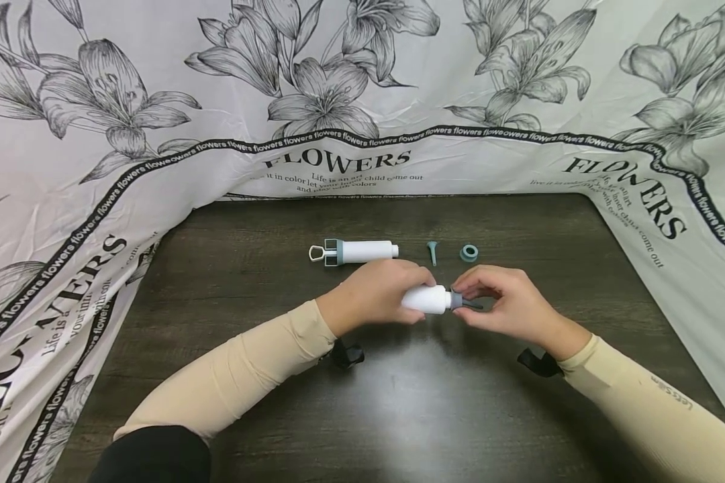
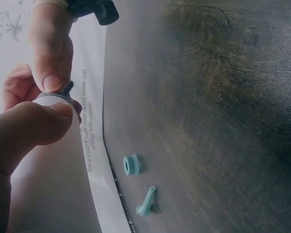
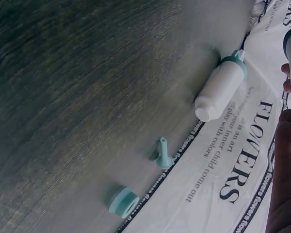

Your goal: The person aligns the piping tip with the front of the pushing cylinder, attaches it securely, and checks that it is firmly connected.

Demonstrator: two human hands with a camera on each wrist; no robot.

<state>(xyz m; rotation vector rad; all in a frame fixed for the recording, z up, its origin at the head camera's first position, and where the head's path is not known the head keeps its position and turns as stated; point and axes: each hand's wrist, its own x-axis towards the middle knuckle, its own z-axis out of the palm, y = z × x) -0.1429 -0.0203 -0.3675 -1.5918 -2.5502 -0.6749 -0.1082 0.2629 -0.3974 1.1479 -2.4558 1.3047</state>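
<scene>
In the head view a white syringe-like barrel (image 1: 425,300) lies level between the two hands. My left hand (image 1: 380,288) grips it round its body, its other end hidden in the palm. At its right end sits a dark grey collar (image 1: 456,300) with a slim grey nozzle (image 1: 472,304) pointing right. My right hand (image 1: 504,302) pinches the collar between thumb and fingers. The left wrist view shows the left thumb (image 2: 48,121) along the barrel, and the right fingertips at the collar.
Beyond the hands on the dark wooden table (image 1: 248,261) lie a second white syringe (image 1: 365,251) with a teal collar and loop handle, a small teal nozzle (image 1: 432,252) and a teal ring (image 1: 468,253). A white flower-printed cloth (image 1: 338,168) borders the table's back and sides.
</scene>
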